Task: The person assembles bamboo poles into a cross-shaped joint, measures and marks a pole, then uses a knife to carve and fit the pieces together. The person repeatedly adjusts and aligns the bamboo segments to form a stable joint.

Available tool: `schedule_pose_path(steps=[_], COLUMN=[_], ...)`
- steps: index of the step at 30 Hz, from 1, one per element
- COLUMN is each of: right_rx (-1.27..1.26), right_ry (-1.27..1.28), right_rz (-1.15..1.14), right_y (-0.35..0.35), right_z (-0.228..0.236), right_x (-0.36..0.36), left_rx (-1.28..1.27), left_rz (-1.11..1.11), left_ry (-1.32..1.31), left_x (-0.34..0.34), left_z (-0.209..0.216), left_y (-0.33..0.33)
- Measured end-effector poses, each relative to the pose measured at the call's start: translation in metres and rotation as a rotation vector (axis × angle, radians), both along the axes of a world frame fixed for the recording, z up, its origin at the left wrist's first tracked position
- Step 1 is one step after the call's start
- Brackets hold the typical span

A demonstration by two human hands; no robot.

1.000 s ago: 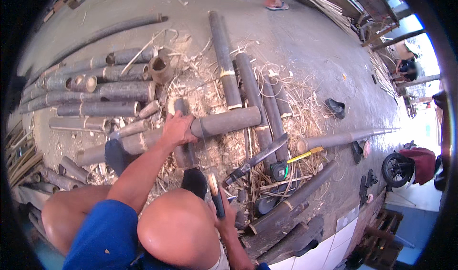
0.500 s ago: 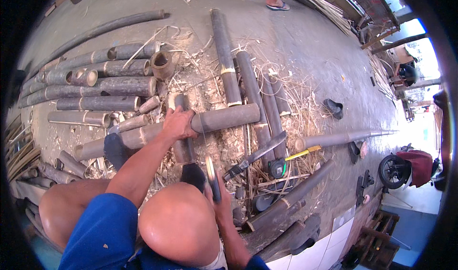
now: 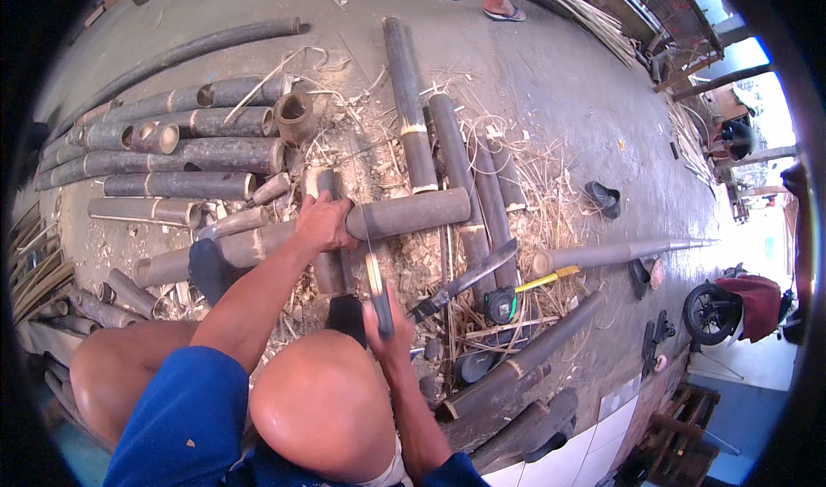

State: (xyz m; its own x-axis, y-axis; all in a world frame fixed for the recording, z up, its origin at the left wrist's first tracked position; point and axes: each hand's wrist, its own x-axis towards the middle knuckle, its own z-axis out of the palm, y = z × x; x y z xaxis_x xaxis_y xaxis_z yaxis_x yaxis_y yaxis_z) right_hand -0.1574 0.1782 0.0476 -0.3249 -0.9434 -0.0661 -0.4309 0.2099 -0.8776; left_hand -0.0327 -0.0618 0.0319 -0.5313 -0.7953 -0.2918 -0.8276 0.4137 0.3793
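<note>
My left hand (image 3: pixel 322 222) is closed over a dark bamboo pole (image 3: pixel 413 215) that lies across a shorter bamboo piece (image 3: pixel 331 272). Just right of those fingers, the thin blade of a handsaw (image 3: pixel 375 282) crosses the pole; how deep it has cut, I cannot tell. My right hand (image 3: pixel 391 325) grips the saw's dark handle, below the pole. A dark-covered foot (image 3: pixel 206 270) of mine rests against the pole's left part. To the right of the saw lies a machete (image 3: pixel 465 276), its dark grip near my right hand.
A tape measure (image 3: pixel 500 305) with its yellow tape out lies beside the machete. Several bamboo lengths (image 3: pixel 206 154) are laid out at the left, others to the right. Wood shavings (image 3: pixel 533 177) litter the floor. Another person's feet (image 3: pixel 502 7) stand at the far edge.
My right hand and the saw have moved up and forward, toward the pole. My left hand and the pole stay almost in place.
</note>
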Motion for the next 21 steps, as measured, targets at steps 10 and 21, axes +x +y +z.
schedule_pose_path(steps=[10,21], right_rx=[0.012,-0.033], right_ry=[0.146,0.12], right_rz=[-0.026,-0.011], right_y=[-0.007,0.15], right_z=[-0.007,0.028], right_x=[-0.001,-0.002], left_rx=[-0.018,0.009], left_rz=[-0.009,0.006], left_ry=[-0.016,0.03], left_x=[-0.002,0.002], left_z=[-0.005,-0.004], left_y=[0.002,0.001])
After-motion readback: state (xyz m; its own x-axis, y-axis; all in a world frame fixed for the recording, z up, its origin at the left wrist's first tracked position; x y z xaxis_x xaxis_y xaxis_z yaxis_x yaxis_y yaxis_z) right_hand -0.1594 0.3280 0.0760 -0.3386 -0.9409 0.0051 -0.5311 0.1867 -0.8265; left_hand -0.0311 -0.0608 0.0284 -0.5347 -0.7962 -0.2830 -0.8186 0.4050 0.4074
